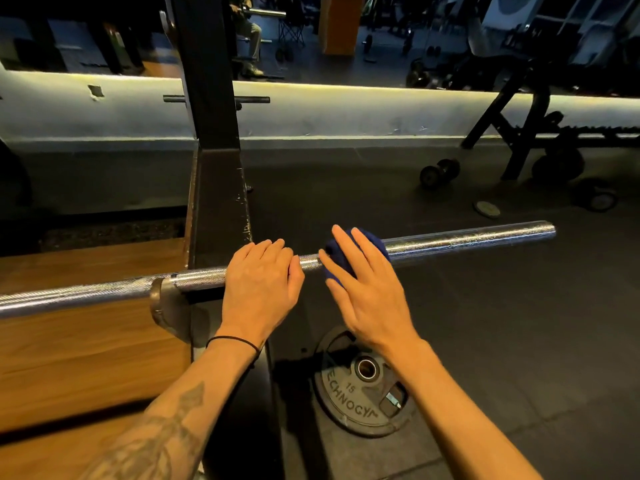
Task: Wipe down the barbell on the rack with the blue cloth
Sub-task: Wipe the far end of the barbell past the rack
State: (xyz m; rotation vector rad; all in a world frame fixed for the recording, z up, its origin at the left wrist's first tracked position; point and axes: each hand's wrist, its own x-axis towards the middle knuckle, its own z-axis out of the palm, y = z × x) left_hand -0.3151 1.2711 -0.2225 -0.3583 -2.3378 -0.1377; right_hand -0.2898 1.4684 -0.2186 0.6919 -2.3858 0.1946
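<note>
While the barbell (467,239) lies across the rack (211,133), its free end pointing toward 3 o'clock, my left hand (259,285) grasps the knurled shaft just to the 3 o'clock side of the rack hook (166,303), fingers curled over the top. My right hand (367,289), fingers straight, presses the blue cloth (343,251) against the bar beside it. Weight plate (363,382) flat on the floor at 6 o'clock; dumbbell (440,172) at 1 o'clock.
</note>
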